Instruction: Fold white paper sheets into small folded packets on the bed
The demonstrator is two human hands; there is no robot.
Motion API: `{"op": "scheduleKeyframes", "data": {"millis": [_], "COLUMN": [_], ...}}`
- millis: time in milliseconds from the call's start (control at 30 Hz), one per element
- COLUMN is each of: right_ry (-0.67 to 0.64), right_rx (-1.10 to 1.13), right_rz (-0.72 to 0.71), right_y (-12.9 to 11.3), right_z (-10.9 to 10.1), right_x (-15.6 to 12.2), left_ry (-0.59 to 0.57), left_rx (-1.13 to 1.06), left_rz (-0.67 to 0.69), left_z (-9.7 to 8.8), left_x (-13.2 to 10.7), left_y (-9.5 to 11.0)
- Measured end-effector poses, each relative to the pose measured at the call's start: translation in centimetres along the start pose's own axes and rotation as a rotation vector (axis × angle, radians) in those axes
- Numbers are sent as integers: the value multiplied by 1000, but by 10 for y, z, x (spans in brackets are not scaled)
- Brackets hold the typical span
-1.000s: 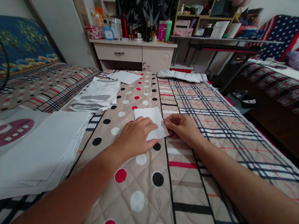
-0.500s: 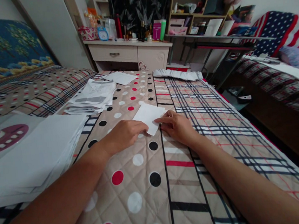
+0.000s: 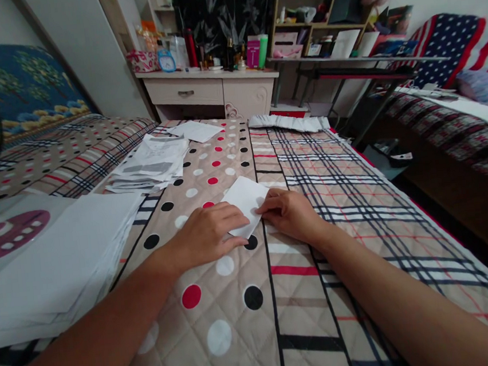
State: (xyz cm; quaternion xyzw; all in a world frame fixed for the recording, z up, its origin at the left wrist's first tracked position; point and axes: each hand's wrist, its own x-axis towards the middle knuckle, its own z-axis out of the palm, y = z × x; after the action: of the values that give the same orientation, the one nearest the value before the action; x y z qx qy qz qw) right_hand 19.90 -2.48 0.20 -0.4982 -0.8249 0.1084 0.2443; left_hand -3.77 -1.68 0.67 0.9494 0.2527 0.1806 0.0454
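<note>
A small white piece of paper (image 3: 246, 199) lies on the patterned bedspread in front of me, turned cornerwise. My left hand (image 3: 214, 229) holds its left side, the fingers over the paper and the thumb at the near corner. On the opposite side, my right hand (image 3: 287, 210) pinches the right edge between thumb and fingertips. The fingers partly cover both edges, so any crease under them is hidden.
To the left lies a stack of white sheets (image 3: 73, 245), with a pile of printed papers (image 3: 151, 160) beyond it. A white sheet (image 3: 198, 131) and a long folded whitish bundle (image 3: 288, 123) lie at the bed's far end. Behind stands a cream dresser (image 3: 185, 91).
The paper has shifted slightly nearer to me. My left hand's fingers have moved further over it, and the thumb has spread away from them. My right hand still pinches the right edge.
</note>
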Motion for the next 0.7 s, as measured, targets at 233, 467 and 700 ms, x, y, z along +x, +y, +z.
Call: {"op": "scheduleKeyframes", "data": {"millis": [233,467,700], "right_ry": [14,-40,-47], "right_rx": [109,190,140], "right_rz": [65,200,353], "right_y": [4,3,-8], "right_z": [5,4,2], "right_x": [-2,-1,2], "left_ry": [192,240,206], "left_rx": [-109,-350,-355], "left_rz": [-12,-297,-532], "left_z": [16,26,30], "left_x": [3,11,15], "left_y": [-7,-15,-18]}}
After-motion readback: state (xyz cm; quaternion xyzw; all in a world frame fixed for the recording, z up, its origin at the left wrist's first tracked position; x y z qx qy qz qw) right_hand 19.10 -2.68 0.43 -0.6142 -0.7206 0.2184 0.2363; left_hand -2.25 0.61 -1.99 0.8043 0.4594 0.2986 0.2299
